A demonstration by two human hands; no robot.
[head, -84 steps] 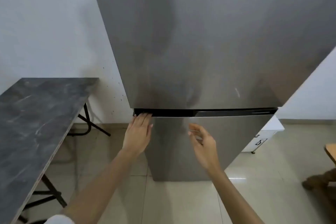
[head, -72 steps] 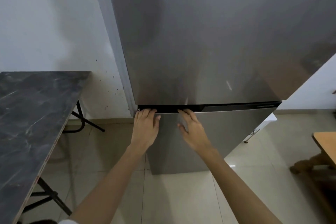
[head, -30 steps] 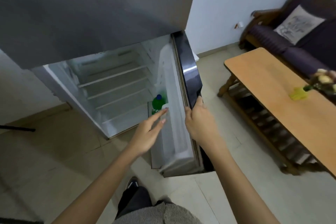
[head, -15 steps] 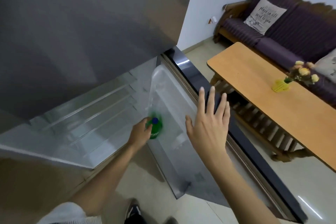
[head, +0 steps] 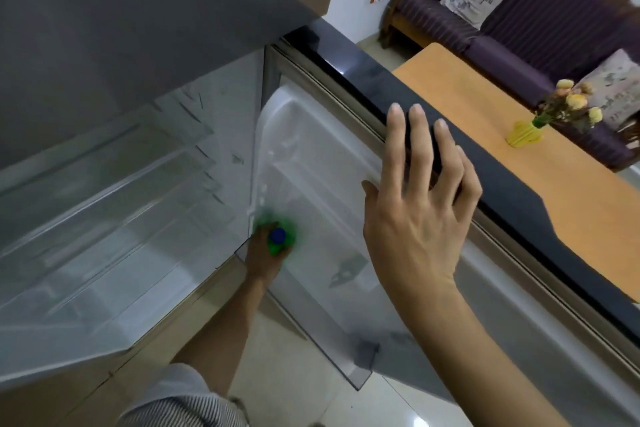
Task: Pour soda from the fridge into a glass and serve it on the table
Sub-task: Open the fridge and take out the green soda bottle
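Green soda bottle (head: 281,238) gripped by left hand (head: 260,255) in fridge door (head: 346,204) rack, right hand (head: 417,204) spread open, wooden table (head: 519,191) beyond

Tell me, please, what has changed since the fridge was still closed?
The lower fridge door has swung open to the right. The left hand reached down and took hold of the green bottle. The right hand let go and hovers open. Bottle still in the door shelf.
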